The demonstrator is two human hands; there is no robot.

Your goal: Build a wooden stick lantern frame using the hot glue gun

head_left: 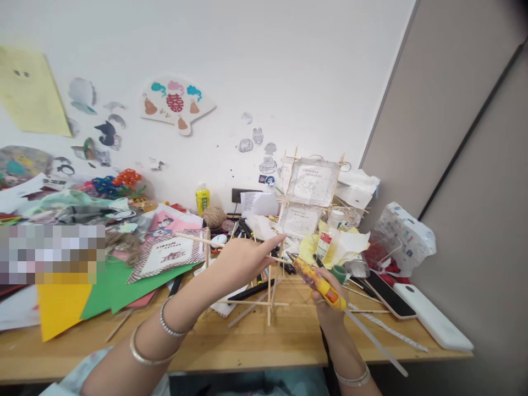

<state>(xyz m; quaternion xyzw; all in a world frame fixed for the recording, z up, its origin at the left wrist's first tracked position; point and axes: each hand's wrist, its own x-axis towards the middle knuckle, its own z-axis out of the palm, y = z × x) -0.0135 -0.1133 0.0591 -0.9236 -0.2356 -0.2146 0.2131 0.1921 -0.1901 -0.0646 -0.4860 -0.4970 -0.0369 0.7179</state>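
Note:
In my right hand (pixel 330 294) is a yellow hot glue gun (pixel 319 283), its nozzle pointing up and left. A clear glue stick (pixel 377 344) sticks out of its back end. My left hand (pixel 247 256) is closed on a thin wooden stick (pixel 193 238) that runs across the top of a small stick frame (pixel 269 297). The nozzle is close to the right end of that stick; whether they touch I cannot tell. My left fingertips are partly hidden behind the hand. The frame stands on the wooden table (pixel 231 352).
A taller stick structure with printed paper panels (pixel 311 184) stands by the wall. Coloured paper (pixel 152 286) and a patterned panel (pixel 173 256) lie left. Right are a clear bottle (pixel 328 236), a dark-screened phone (pixel 390 294), a white power bank-like block (pixel 433 316) and a plastic bag (pixel 402 239).

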